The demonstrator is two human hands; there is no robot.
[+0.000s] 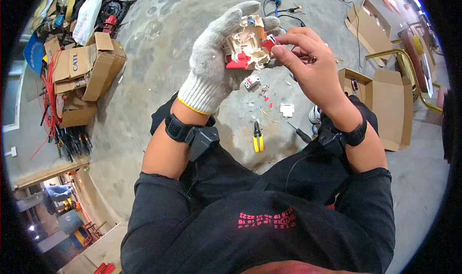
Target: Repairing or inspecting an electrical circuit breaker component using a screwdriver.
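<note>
My left hand (211,57), in a white knit glove with a yellow-edged cuff, grips an opened cream plastic housing (248,45) raised above the floor. A red lever-like part (237,60) sits at its lower left, and a small blue part shows at its top. Bare, my right hand (308,57) pinches a small red and white piece (269,43) at the housing's right side. Whether that piece is seated in the housing or only touches it, I cannot tell. Below the housing, a small grey-white circuit breaker (251,82) lies on the floor.
Yellow-handled wire strippers (258,137), a black-handled screwdriver (301,133), a white plastic plate (287,110) and several red scraps lie on the concrete. An open cardboard box (390,110) is at right, near a metal-framed chair (409,62). Stacked cartons (86,71) stand at left; cables (284,14) lie beyond my hands.
</note>
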